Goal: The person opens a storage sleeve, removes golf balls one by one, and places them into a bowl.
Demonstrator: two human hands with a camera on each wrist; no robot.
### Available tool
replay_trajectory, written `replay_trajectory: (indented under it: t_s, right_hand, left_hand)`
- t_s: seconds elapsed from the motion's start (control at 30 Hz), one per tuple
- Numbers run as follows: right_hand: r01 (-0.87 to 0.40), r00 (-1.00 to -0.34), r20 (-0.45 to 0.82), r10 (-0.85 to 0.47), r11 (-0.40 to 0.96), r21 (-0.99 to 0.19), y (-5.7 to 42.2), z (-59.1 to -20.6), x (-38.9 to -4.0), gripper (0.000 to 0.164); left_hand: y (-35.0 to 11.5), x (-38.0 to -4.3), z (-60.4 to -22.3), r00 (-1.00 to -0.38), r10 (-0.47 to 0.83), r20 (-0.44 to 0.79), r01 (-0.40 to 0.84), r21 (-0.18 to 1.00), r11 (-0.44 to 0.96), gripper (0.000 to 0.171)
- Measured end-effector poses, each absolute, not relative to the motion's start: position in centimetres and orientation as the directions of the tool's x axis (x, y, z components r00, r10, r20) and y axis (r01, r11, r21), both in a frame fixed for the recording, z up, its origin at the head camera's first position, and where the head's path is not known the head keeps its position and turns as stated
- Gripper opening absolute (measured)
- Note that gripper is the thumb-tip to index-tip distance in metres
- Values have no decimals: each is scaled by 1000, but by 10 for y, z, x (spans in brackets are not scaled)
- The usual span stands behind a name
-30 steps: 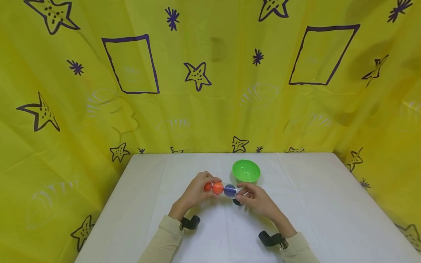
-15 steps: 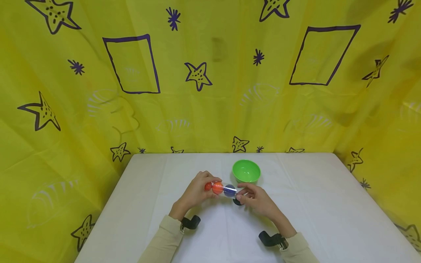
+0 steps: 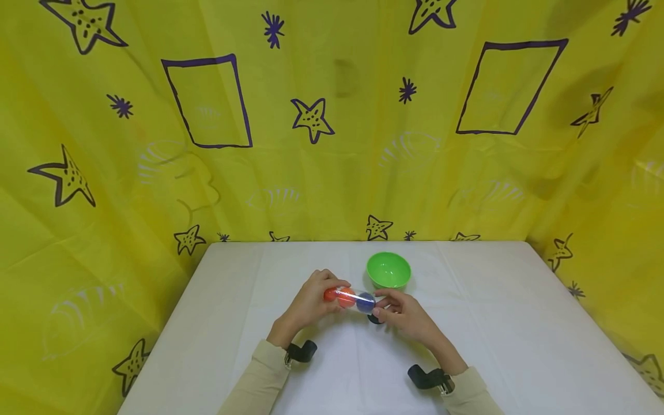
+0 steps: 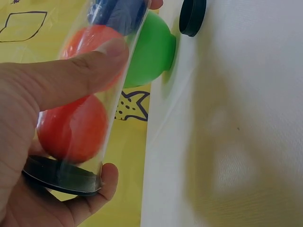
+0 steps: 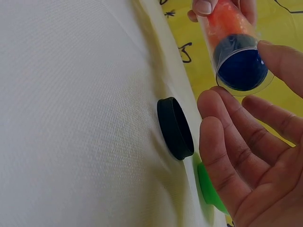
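Observation:
A clear plastic tube (image 5: pixel 211 35) is held slantwise above the table between both hands. Inside it sit a red ball (image 4: pixel 75 127), an orange ball (image 4: pixel 83 41) and a dark blue ball (image 5: pixel 242 71), the blue one at the uncapped end. My left hand (image 3: pixel 313 298) grips the tube near its black-capped end, thumb across its side. At the uncapped end, the thumb and a fingertip of my right hand (image 3: pixel 407 314) pinch the rim from opposite sides. The other right fingers spread loosely below the opening. A loose black cap (image 5: pixel 175 128) lies on the table under this end.
A green bowl (image 3: pixel 388 271) stands on the table just behind the right hand. White cloth covers the table (image 3: pixel 249 276). A yellow curtain (image 3: pixel 353 173) with star drawings hangs along the back and sides.
The balls have shifted slightly to the right, with the blue one closer to my right fingers. Both hands stay almost where they were; the cap and bowl have not moved.

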State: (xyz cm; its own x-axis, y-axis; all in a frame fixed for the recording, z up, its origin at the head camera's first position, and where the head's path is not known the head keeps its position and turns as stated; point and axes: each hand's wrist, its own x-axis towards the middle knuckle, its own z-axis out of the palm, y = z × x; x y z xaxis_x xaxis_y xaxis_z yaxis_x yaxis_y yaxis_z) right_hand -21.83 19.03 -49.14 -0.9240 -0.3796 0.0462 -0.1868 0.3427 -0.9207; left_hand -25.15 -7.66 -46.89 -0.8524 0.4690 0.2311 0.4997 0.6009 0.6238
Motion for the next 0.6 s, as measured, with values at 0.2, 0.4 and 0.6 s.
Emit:
replay_trajectory:
  t_s: [0.2, 0.4, 0.6]
  right_hand:
    - [-183, -928, 44, -370, 349, -919, 191, -491, -218, 47]
    - [-162, -937, 25, -349, 367, -916, 193, -491, -217, 48]
    - [-132, -949, 6, -315, 378, -916, 194, -489, -217, 47]
  left_hand:
    - [-78, -253, -471, -849, 468, 244, 508, 618, 600, 46]
    - [-81, -255, -473, -848, 458, 267, 514, 623, 590, 47]
    - [-83, -255, -473, -854, 443, 274, 505, 646, 573, 46]
